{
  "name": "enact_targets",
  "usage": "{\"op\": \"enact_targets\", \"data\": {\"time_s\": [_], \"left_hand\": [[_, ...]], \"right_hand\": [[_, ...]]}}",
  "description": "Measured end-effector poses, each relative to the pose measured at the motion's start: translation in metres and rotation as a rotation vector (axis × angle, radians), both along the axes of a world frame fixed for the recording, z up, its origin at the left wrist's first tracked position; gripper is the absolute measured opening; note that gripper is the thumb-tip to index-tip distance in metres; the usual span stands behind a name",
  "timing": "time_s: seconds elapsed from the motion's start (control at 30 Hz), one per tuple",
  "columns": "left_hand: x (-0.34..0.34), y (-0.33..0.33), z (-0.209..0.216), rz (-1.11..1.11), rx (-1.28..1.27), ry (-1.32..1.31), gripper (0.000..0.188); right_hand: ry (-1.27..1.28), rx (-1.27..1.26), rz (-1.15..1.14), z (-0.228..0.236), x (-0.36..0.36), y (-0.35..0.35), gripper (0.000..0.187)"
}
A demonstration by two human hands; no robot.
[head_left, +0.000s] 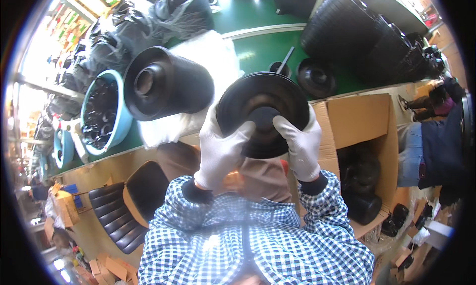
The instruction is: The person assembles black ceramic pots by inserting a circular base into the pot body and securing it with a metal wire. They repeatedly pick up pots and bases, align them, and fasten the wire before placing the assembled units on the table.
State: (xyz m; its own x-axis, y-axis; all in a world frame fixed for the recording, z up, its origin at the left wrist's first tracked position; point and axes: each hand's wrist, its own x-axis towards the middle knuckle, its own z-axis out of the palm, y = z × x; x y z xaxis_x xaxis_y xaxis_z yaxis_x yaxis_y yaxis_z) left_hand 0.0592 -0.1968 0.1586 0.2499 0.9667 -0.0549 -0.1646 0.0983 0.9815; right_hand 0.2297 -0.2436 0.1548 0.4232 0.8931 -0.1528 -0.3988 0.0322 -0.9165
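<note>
Between my gloved hands is a black round part with a raised, stepped centre (233, 101). My left hand (218, 148) grips its left rim, with the thumb laid over its face near the middle. My right hand (303, 143) mirrors this on the right side. Both sets of fingers go behind the part, where I cannot see them. To the left, a larger black cylinder (191, 84) with a stepped end lies on its side on white plastic sheeting (218, 52). Another black round part (317, 77) rests on the green table (263, 47), just beyond my right hand.
A light blue basin (126, 111) of small black pieces stands at the left. An open cardboard box (359, 114) with black parts is at my right. Stacked black parts (342, 32) rise at the back right. A black chair (111, 215) stands lower left; a person (436, 146) is at far right.
</note>
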Motion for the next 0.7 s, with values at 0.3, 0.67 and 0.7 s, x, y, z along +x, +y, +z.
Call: {"op": "enact_targets", "data": {"time_s": [0.3,0.67,0.7], "left_hand": [[-0.097,-0.020,-0.058,0.015,0.174,0.249,0.046],[-0.373,0.074,-0.070,0.835,0.527,1.377,0.028],[-0.392,0.093,-0.068,0.750,0.380,1.443,0.032]], "right_hand": [[-0.590,-0.131,-0.376,-0.132,0.221,0.096,0.040],[-0.650,0.162,0.258,-0.068,0.071,0.136,0.049],[-0.706,0.125,0.311,-0.052,0.037,0.146,0.049]]}}
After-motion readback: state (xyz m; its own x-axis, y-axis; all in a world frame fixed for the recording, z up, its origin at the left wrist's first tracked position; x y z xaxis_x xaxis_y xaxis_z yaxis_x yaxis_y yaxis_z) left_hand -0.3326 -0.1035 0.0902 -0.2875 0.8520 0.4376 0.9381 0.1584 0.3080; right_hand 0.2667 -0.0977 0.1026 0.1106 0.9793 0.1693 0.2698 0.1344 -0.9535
